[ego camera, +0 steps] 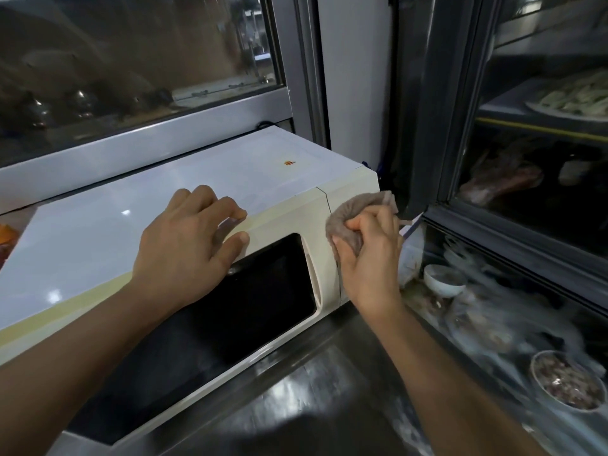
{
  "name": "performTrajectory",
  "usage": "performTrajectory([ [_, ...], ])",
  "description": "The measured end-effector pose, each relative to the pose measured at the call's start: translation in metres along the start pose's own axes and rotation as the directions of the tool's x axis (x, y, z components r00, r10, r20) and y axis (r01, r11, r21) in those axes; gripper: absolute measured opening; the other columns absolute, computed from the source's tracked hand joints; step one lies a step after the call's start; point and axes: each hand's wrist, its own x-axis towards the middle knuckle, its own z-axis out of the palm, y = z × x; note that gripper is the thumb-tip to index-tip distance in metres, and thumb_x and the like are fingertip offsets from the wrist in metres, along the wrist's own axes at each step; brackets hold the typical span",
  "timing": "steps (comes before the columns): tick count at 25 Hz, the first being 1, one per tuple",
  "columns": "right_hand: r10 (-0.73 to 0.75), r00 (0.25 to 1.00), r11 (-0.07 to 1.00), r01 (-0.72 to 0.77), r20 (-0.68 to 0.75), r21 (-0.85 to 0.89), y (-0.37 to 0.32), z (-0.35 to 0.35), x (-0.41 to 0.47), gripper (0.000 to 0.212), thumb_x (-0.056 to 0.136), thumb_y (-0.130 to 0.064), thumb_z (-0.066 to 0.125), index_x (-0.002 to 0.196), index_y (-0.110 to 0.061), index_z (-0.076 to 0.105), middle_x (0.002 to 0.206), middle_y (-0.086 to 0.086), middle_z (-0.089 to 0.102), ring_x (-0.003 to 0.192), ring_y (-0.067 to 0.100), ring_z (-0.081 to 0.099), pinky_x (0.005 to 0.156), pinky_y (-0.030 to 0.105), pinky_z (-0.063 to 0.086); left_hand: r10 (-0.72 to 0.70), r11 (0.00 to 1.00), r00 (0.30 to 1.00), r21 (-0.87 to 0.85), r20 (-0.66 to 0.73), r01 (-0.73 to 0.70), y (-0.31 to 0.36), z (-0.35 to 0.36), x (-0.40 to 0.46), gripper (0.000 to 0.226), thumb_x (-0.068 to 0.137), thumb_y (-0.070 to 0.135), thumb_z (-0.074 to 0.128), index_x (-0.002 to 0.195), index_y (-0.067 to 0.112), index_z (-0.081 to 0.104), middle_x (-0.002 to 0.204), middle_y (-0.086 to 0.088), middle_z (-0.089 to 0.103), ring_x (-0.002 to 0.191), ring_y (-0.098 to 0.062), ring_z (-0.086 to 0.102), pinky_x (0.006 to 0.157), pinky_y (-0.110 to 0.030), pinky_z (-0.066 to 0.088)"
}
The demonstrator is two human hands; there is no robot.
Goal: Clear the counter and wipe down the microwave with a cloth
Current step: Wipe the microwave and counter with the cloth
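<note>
A stainless-steel counter [329,383] carried a cream microwave [184,192], which stood directly on its reflective surface with the dark door facing outward. The bare metal in front of the appliance showed streaked reflections, and the counter ran rightward to a glass-fronted display case [513,291].

Cream boxy microwave [286,222]: glossy white top panel with a small orange-red sticker [290,163], paler yellowish band along the front top edge, black glass door window [210,327]. Crumpled grey-brown cloth [352,218], plain, no pattern; dark grey brushed stainless steel bench [322,383] with streaky white glare. Dark grey metal frames on the glass-fronted display cabinet [460,126], yellow strip on one shelf edge, small white round bowl [442,279] behind the lower glass, mottled pink-brown contents in another bowl [567,381].
</note>
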Motion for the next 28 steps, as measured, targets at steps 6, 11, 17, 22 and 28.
performTrajectory([
  [6, -0.007, 1.0, 0.998, 0.006, -0.02, -0.064, 0.002, -0.008, 0.015, 0.02, 0.074, -0.014, 0.075, 0.082, -0.01, 0.058, 0.109, 0.01, 0.051, 0.115, 0.027, 0.046, 0.1, 0.044, 0.038, 0.011, 1.0, 1.0, 0.002, -0.001, -0.011, -0.001, 0.0, 0.0, 0.046, 0.081, 0.049, 0.036, 0.108, 0.023, 0.062, 0.092, 0.004, 0.051, 0.09, -0.018, 0.046, 0.056, -0.025, 0.029],
  [11, -0.099, 0.995, 0.971, 0.091, -0.025, -0.223, -0.001, 0.003, -0.006, 0.013, 0.071, 0.004, 0.067, 0.083, 0.0, 0.062, 0.101, 0.019, 0.056, 0.107, 0.036, 0.052, 0.099, 0.043, 0.035, 0.015, 1.0, 1.0, 0.009, -0.012, -0.015, -0.002, 0.001, -0.001, 0.042, 0.083, 0.046, 0.04, 0.109, 0.022, 0.062, 0.093, 0.002, 0.052, 0.091, -0.02, 0.047, 0.058, -0.025, 0.029],
  [17, 0.077, 0.974, 0.996, -0.083, -0.215, -0.018, 0.004, -0.018, -0.035, 0.019, 0.072, 0.01, 0.066, 0.088, 0.001, 0.061, 0.098, 0.015, 0.06, 0.099, 0.035, 0.055, 0.085, 0.013, 0.035, 0.002, 1.0, 1.0, 0.007, -0.013, -0.002, 0.001, -0.001, -0.001, 0.048, 0.082, 0.05, 0.034, 0.109, 0.023, 0.062, 0.095, 0.002, 0.052, 0.093, -0.021, 0.047, 0.06, -0.027, 0.033],
  [22, 0.068, 0.991, 0.99, -0.052, -0.117, 0.134, 0.001, -0.006, -0.053, 0.032, 0.078, 0.007, 0.063, 0.108, -0.006, 0.063, 0.105, 0.001, 0.059, 0.095, 0.016, 0.057, 0.083, -0.007, 0.028, 0.007, 1.0, 1.0, 0.016, -0.018, -0.007, 0.0, 0.0, -0.002, 0.042, 0.083, 0.045, 0.04, 0.109, 0.021, 0.062, 0.095, 0.001, 0.052, 0.093, -0.021, 0.048, 0.06, -0.027, 0.031],
  [28, 0.125, 0.991, 0.974, -0.131, 0.049, 0.184, 0.009, 0.015, -0.069, 0.052, 0.088, 0.008, 0.047, 0.136, -0.01, 0.047, 0.13, 0.009, 0.053, 0.118, 0.025, 0.052, 0.101, 0.026, 0.039, 0.002, 1.0, 1.0, 0.021, -0.027, -0.001, 0.0, 0.002, -0.001, 0.038, 0.084, 0.044, 0.042, 0.11, 0.023, 0.061, 0.095, 0.003, 0.05, 0.096, -0.021, 0.047, 0.061, -0.029, 0.032],
])
